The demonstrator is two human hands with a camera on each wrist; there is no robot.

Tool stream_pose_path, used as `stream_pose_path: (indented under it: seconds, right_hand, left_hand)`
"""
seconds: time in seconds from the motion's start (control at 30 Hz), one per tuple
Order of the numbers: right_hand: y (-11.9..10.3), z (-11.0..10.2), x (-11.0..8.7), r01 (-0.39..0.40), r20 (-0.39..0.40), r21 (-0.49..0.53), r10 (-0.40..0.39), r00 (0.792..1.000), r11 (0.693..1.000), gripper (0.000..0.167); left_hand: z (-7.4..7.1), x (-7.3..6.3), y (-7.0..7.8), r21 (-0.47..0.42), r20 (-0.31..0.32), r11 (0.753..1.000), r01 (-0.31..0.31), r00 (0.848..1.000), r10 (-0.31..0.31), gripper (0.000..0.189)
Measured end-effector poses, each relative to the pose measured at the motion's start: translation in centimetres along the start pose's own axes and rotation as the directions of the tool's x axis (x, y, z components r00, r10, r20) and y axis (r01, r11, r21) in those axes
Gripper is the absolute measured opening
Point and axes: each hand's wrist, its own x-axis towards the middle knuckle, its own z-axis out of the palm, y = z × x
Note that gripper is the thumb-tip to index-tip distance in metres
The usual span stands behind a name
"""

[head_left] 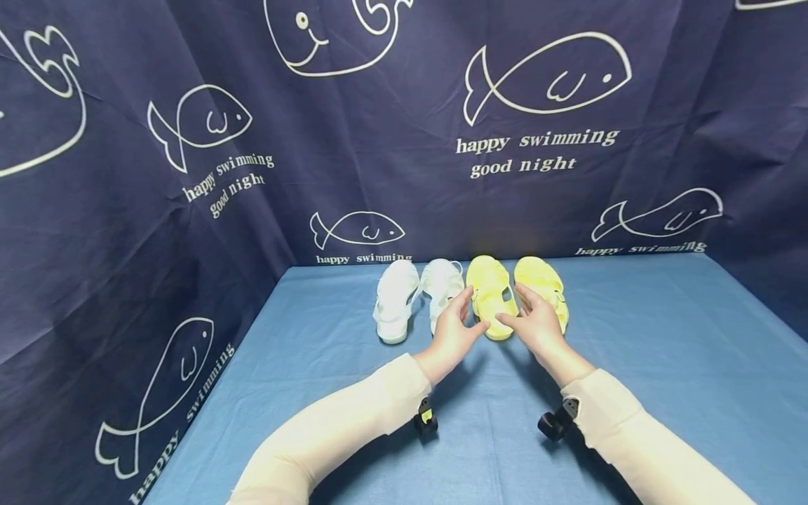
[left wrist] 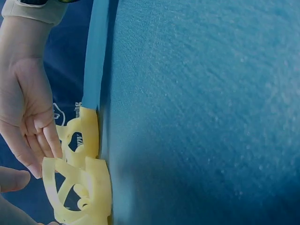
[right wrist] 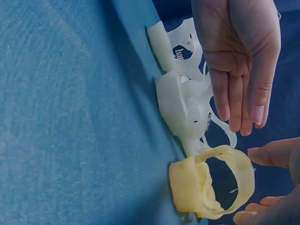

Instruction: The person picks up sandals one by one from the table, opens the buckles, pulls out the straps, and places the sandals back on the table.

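Note:
A pair of yellow sandals stands at the back of the blue table, a left one (head_left: 494, 308) and a right one (head_left: 533, 270). My left hand (head_left: 449, 338) is at the left side of the left yellow sandal, fingers spread and thumb apart. On its other side, between the two yellow sandals, is my right hand (head_left: 539, 327), its fingers also extended. The right wrist view shows the right thumb close to a yellow heel strap (right wrist: 243, 176); whether it touches cannot be told. Neither hand grips anything.
Left of the yellow pair stand two white sandals, an outer one (head_left: 394, 298) and an inner one (head_left: 440, 279) partly behind my left hand. The blue cloth-covered table (head_left: 303, 365) ends at a dark blue curtain (head_left: 379, 154) with white fish drawings and lettering.

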Motion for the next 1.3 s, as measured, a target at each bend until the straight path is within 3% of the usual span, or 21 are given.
stream_pose_path:
  seconds: [0.23, 0.4, 0.57, 0.73, 0.83, 1.0, 1.13, 1.3]
  right_hand:
    - [0.9, -0.1, 0.6, -0.041, 0.058, -0.004, 0.041, 0.997, 0.999, 0.085]
    - [1.7, 0.1, 0.7, -0.096, 0.106, 0.002, 0.095, 0.990, 0.995, 0.088]
    - [2.4, 0.5, 0.8, -0.107, 0.095, -0.022, 0.108, 0.990, 0.994, 0.085]
    - [2.6, 0.8, 1.3, -0.094, 0.100, -0.018, 0.096, 0.990, 0.995, 0.082]
    - [2.6, 0.8, 1.5, -0.095, 0.101, -0.014, 0.096, 0.990, 0.995, 0.081]
    - [2.7, 1.0, 1.6, -0.102, 0.099, -0.015, 0.103, 0.990, 0.995, 0.078]
    - [2.7, 1.2, 1.8, -0.125, 0.089, -0.020, 0.126, 0.988, 0.992, 0.078]
    - [2.7, 1.2, 1.8, -0.148, 0.081, -0.010, 0.149, 0.986, 0.989, 0.079]
  left_hand:
    - [0.3, 0.3, -0.3, -0.036, 0.020, 0.998, 0.054, 0.998, -0.053, 0.072]
    - [1.0, 0.2, -0.6, 0.085, 0.008, 0.993, 0.079, 0.997, -0.080, 0.073]
    - [2.2, -0.1, -0.8, 0.210, -0.006, 0.976, 0.054, 0.999, -0.054, 0.073]
    - [2.9, 0.2, -1.0, 0.244, -0.026, 0.968, 0.065, 0.998, -0.060, 0.078]
    - [3.0, 0.7, -1.1, 0.207, -0.046, 0.973, 0.102, 0.994, -0.095, 0.079]
    - [3.3, 1.4, -1.5, 0.035, -0.050, 0.985, 0.168, 0.985, -0.166, 0.078]
    - [3.5, 1.6, -1.8, -0.081, -0.051, 0.977, 0.198, 0.978, -0.202, 0.076]
    - [3.5, 1.8, -2.0, -0.136, -0.062, 0.967, 0.214, 0.973, -0.224, 0.075]
